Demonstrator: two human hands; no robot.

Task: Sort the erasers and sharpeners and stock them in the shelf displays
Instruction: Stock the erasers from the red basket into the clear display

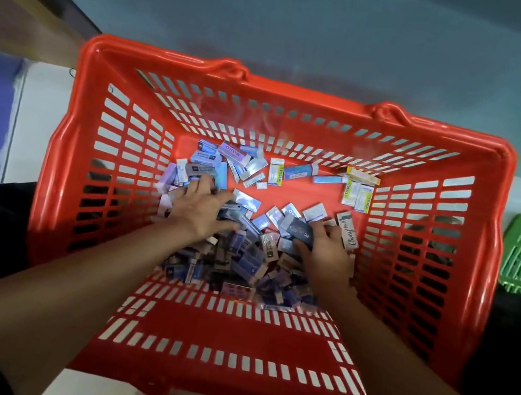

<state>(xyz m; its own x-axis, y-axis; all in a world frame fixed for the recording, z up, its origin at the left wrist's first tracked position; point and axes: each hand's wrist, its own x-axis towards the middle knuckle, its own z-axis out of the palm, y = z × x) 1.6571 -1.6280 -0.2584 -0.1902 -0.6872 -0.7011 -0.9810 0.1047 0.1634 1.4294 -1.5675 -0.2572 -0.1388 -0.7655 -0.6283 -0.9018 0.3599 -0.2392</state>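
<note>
- Now the left hand (201, 211) lies spread flat on the erasers (240, 263) heaped beneath both hands in the red basket (82, 131).
- The right hand (326, 250) pinches a dark eraser (298, 231) — probably best to pull one kind at a time.

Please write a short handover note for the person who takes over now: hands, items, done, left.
Left grip: open, spread on the eraser pile in the red basket.
Right grip: fingers curl on a dark eraser pack.
Done: yellow packs lie apart at the far wall; nothing stocked that I can see.
To do: sort the rest, stock the shelves, not in view.
</note>
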